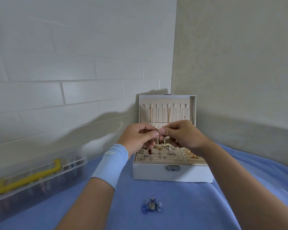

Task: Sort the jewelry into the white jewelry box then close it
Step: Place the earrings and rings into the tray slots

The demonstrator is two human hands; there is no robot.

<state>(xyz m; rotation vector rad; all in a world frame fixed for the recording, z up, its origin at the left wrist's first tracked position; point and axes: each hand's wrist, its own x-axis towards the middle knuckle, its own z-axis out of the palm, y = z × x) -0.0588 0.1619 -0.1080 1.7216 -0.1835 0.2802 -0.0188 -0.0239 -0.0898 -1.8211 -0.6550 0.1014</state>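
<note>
While the white jewelry box [172,175] stands open, the left hand [138,136] and right hand [181,135] together pinch a tiny jewelry piece [159,131].

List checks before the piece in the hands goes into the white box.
1. Lid of white jewelry box open: ok.
2. Both left hand and right hand pinch the small piece: ok.
3. Type of piece: cannot tell, too small.
4. Free holes in earring tray: ok.
5. All jewelry off the cloth: not ok, blue flower piece lies before the box.
</note>
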